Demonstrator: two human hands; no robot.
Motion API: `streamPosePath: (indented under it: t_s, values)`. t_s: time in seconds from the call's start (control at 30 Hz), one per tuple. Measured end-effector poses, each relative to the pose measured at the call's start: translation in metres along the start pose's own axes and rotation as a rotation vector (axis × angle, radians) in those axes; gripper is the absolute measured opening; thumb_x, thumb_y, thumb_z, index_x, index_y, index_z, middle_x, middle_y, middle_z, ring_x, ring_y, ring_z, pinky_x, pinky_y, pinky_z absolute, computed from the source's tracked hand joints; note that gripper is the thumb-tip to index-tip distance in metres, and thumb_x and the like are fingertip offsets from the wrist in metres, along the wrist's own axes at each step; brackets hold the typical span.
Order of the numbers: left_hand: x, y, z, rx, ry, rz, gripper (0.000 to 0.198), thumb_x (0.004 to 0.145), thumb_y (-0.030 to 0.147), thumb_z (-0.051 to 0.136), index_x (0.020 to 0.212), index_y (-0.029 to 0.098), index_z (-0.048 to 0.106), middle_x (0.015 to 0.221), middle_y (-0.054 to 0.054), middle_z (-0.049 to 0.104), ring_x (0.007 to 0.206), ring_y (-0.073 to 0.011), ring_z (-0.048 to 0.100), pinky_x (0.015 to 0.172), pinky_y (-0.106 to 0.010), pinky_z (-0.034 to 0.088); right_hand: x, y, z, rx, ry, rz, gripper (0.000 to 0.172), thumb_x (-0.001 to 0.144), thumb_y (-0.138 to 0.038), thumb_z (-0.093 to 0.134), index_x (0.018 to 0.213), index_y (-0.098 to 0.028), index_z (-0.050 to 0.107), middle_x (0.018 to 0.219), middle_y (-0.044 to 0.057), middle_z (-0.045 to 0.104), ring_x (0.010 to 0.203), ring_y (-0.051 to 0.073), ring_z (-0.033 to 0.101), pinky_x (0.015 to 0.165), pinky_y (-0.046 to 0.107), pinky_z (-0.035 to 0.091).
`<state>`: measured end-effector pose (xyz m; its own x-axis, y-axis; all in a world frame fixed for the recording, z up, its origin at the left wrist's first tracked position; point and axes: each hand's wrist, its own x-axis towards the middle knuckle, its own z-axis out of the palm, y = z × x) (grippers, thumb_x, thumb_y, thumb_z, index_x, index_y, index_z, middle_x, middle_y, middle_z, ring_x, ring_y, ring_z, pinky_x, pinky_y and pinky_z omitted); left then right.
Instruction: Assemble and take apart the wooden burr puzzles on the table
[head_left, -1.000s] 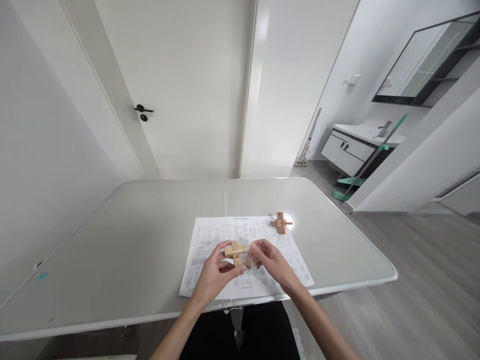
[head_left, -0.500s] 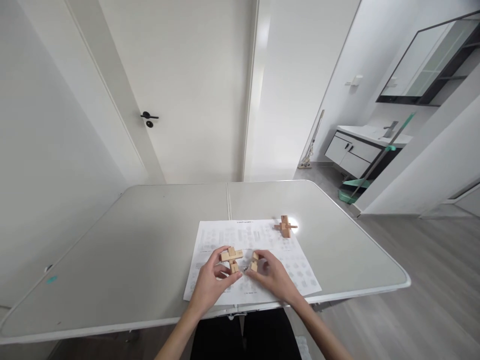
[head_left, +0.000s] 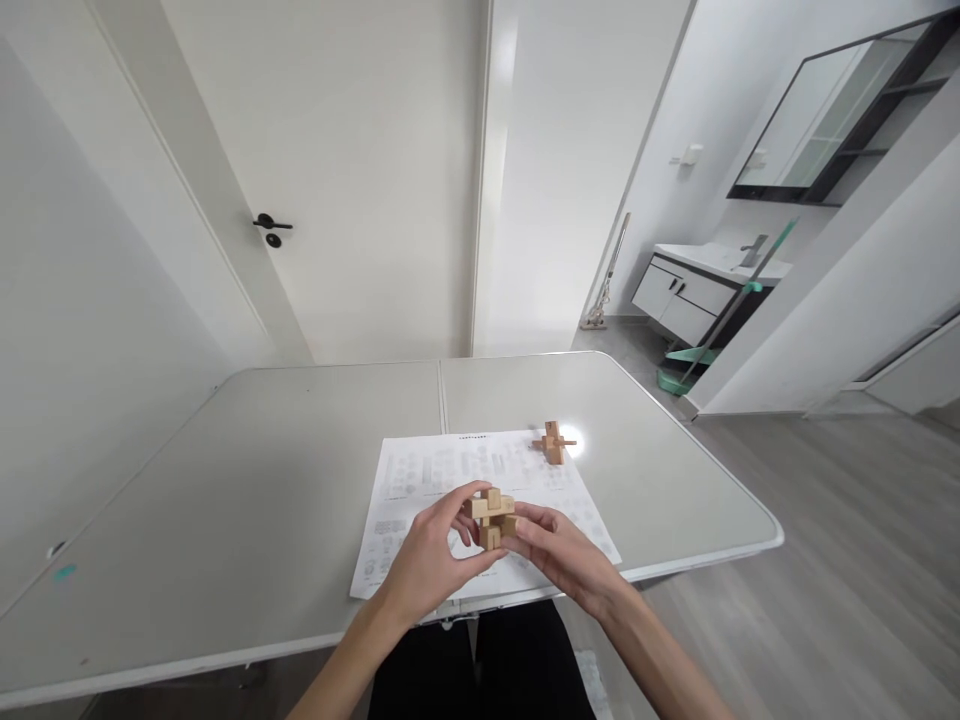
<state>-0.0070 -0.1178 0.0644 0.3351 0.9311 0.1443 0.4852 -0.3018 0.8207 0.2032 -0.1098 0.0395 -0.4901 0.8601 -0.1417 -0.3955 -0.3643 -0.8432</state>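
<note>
Over the printed sheet [head_left: 412, 470], my left hand [head_left: 442, 540] pinches a group of interlocked pale wooden puzzle pieces [head_left: 491, 508] between thumb and fingers. From the right, my right hand [head_left: 559, 550] holds a notched wooden puzzle piece [head_left: 509, 525] against that group; the two touch, but how far they fit together I cannot tell. Part of this piece is hidden behind my right fingers. A darker brown wooden cross-shaped puzzle [head_left: 553, 443] stands at the sheet's far right corner, apart from both hands.
The pale grey folding table [head_left: 262, 480] has a seam across its middle and a rounded right corner. Beyond it is a closed door with a black handle [head_left: 270, 222]. A mop [head_left: 606, 280], a green broom and dustpan [head_left: 675, 380] and a sink cabinet [head_left: 682, 290] stand at the right.
My hands have come together: the piece in my right hand, apart from the left-hand group before, now touches it. The whole view has shifted slightly.
</note>
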Motion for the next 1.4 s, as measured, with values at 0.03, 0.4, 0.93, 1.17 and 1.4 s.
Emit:
streamPosePath:
  t_s: [0.03, 0.4, 0.93, 1.17, 1.4]
  values:
    - [0.001, 0.001, 0.0, 0.026, -0.009, 0.013, 0.063, 0.082, 0.035, 0.082, 0.138, 0.037, 0.053, 0.101, 0.003, 0.07, 0.08, -0.0156, 0.064, 0.083, -0.032, 0.057, -0.001, 0.0, 0.0, 0.001, 0.018, -0.014, 0.045, 0.082, -0.046, 0.086, 0.116, -0.017, 0.077, 0.119, 0.012, 0.076, 0.119, 0.029, 0.067, 0.115, 0.047, 0.04]
    - [0.013, 0.013, 0.009, 0.095, -0.068, 0.182, 0.052, 0.084, 0.041, 0.079, 0.131, 0.034, 0.06, 0.114, -0.002, 0.064, 0.078, -0.016, 0.059, 0.07, -0.028, 0.053, -0.014, -0.012, 0.007, -0.186, 0.065, -0.038, 0.048, 0.078, -0.055, 0.084, 0.11, -0.019, 0.076, 0.114, 0.01, 0.075, 0.113, 0.03, 0.064, 0.102, 0.042, 0.047]
    - [0.016, 0.023, -0.002, -0.162, -0.093, 0.021, 0.058, 0.075, 0.042, 0.085, 0.127, 0.028, 0.064, 0.116, -0.004, 0.072, 0.094, -0.0221, 0.069, 0.093, -0.039, 0.058, -0.025, -0.014, 0.002, -0.724, 0.087, -0.272, 0.04, 0.106, -0.055, 0.042, 0.091, -0.023, 0.061, 0.077, 0.001, 0.064, 0.074, 0.019, 0.059, 0.076, 0.032, 0.047]
    - [0.018, 0.024, -0.009, -0.066, -0.208, 0.085, 0.061, 0.079, 0.041, 0.083, 0.135, 0.032, 0.061, 0.12, -0.004, 0.069, 0.101, -0.0246, 0.065, 0.094, -0.039, 0.053, -0.025, -0.001, 0.003, -0.407, 0.01, -0.159, 0.044, 0.102, -0.062, 0.046, 0.081, -0.023, 0.053, 0.066, -0.005, 0.051, 0.061, 0.015, 0.047, 0.073, 0.031, 0.045]
    - [0.012, -0.02, -0.004, 0.09, -0.089, -0.053, 0.068, 0.089, 0.048, 0.071, 0.151, 0.039, 0.045, 0.137, -0.007, 0.06, 0.114, -0.0273, 0.062, 0.098, -0.041, 0.052, -0.01, 0.025, -0.029, -0.256, 0.371, -0.096, 0.049, 0.091, -0.066, 0.061, 0.072, -0.021, 0.06, 0.063, -0.002, 0.058, 0.056, 0.016, 0.052, 0.063, 0.03, 0.046]
